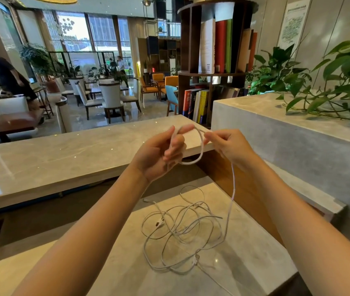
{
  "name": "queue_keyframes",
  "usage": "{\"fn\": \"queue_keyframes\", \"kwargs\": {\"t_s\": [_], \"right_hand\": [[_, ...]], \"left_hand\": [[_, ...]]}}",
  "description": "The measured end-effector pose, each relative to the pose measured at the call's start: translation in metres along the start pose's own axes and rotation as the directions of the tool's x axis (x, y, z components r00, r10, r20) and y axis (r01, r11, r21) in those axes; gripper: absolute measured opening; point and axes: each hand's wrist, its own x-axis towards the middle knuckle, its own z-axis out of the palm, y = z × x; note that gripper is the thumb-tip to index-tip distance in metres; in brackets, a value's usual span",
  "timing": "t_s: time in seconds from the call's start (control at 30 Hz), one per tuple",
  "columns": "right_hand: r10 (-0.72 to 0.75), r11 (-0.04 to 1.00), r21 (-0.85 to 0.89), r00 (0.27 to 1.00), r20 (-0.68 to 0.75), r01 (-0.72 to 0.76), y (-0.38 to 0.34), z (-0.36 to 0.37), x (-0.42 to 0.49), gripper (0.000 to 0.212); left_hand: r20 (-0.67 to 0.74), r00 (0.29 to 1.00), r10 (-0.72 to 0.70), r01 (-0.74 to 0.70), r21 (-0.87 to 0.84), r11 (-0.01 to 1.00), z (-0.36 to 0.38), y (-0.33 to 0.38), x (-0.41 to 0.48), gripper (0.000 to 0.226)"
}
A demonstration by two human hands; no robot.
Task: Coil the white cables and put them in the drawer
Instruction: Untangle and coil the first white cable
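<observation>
Above the lower marble counter (244,263), both hands are raised with one white cable (201,146) between them, and by my reading the coiling has only just begun: a single loop is formed so far. The left hand (159,154) has its fingers curled with the loop draped over them and pinned near the thumb, while the right hand (227,146) pinches the same cable between thumb and fingertips just beside the loop. The loop stands roughly upright, its long axis running top to bottom. From the right hand the free length drops almost straight down, curving slightly leftward, to the tangled pile of white cables (182,229) lying loose on the counter below. That pile has no single direction; its strands sprawl in overlapping rings, with a plug end (146,200) pointing up and left. Most of the work looks left: nothing is fully coiled, and no drawer is in view.
</observation>
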Motion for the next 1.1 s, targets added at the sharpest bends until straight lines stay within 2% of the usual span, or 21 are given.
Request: {"fn": "queue_keyframes", "kwargs": {"t_s": [0.07,0.17,0.2,0.27,0.33,0.4,0.5,0.53,0.57,0.6,0.63,0.7,0.77,0.83,0.93,1.03,1.1], "right_hand": [[0.097,0.994,0.05,0.995,0.034,-0.098,0.027,0.009,-0.008,0.03],[0.161,0.986,-0.05,0.979,0.126,-0.156,0.068,0.018,-0.025,0.031],[0.179,0.981,-0.11,0.969,0.17,-0.162,0.077,0.022,-0.031,0.032],[0.181,0.964,-0.239,0.947,0.264,-0.117,0.078,0.033,-0.038,0.034],[0.111,0.933,-0.358,0.925,0.363,0.029,0.061,0.043,-0.036,0.03],[0.002,0.901,-0.399,0.919,0.394,0.17,0.033,0.047,-0.028,0.024],[-0.142,0.894,-0.362,0.933,0.329,0.264,-0.002,0.036,-0.014,0.018],[-0.183,0.892,-0.348,0.936,0.302,0.287,-0.011,0.029,-0.009,0.016],[-0.221,0.888,-0.34,0.935,0.276,0.31,-0.021,0.022,-0.005,0.014],[-0.253,0.883,-0.335,0.934,0.253,0.33,-0.03,0.016,-0.001,0.012],[-0.277,0.877,-0.334,0.931,0.236,0.346,-0.037,0.01,0.002,0.011],[-0.305,0.871,-0.326,0.924,0.23,0.368,-0.05,0.0,0.01,0.01],[-0.309,0.877,-0.307,0.923,0.231,0.37,-0.055,-0.004,0.016,0.011],[-0.276,0.898,-0.29,0.938,0.212,0.33,-0.054,-0.007,0.02,0.01],[-0.222,0.935,-0.24,0.959,0.176,0.26,-0.046,-0.009,0.02,0.009],[-0.121,0.965,-0.203,0.967,0.224,0.168,-0.039,0.0,0.014,0.02],[-0.006,0.99,-0.136,0.96,0.28,0.046,-0.035,0.01,0.008,0.028]], "left_hand": [[-0.143,0.987,0.074,-0.075,-0.001,0.997,0.004,0.008,0.0,0.031],[-0.333,0.916,0.222,-0.213,0.065,0.975,0.002,0.027,0.001,0.027],[-0.39,0.881,0.267,-0.242,0.113,0.964,-0.001,0.033,0.001,0.023],[-0.472,0.808,0.354,-0.187,0.365,0.912,-0.004,0.036,0.004,0.017],[-0.455,0.787,0.416,-0.007,0.669,0.744,-0.004,0.025,0.005,0.015],[-0.398,0.808,0.435,0.133,0.842,0.523,-0.006,0.01,0.007,0.017],[-0.312,0.858,0.408,0.236,0.945,0.227,-0.008,-0.001,0.009,0.017],[-0.321,0.872,0.37,0.279,0.946,0.162,-0.007,0.0,0.01,0.017],[-0.362,0.879,0.31,0.33,0.931,0.154,-0.006,0.002,0.011,0.018],[-0.414,0.884,0.216,0.369,0.903,0.22,-0.003,0.004,0.01,0.021],[-0.436,0.894,0.099,0.382,0.86,0.339,-0.001,0.005,0.008,0.024],[-0.356,0.931,-0.081,0.336,0.748,0.572,0.001,0.009,0.004,0.029],[-0.265,0.956,-0.123,0.269,0.634,0.725,0.001,0.01,0.003,0.032],[-0.248,0.963,-0.11,0.226,0.507,0.832,0.003,0.01,0.003,0.032],[-0.22,0.965,-0.146,0.201,0.251,0.947,0.003,0.01,0.002,0.031],[-0.065,0.969,-0.239,0.243,0.064,0.968,0.002,0.01,-0.001,0.029],[0.034,0.965,-0.26,0.261,-0.013,0.965,0.0,0.01,-0.001,0.028]]}}
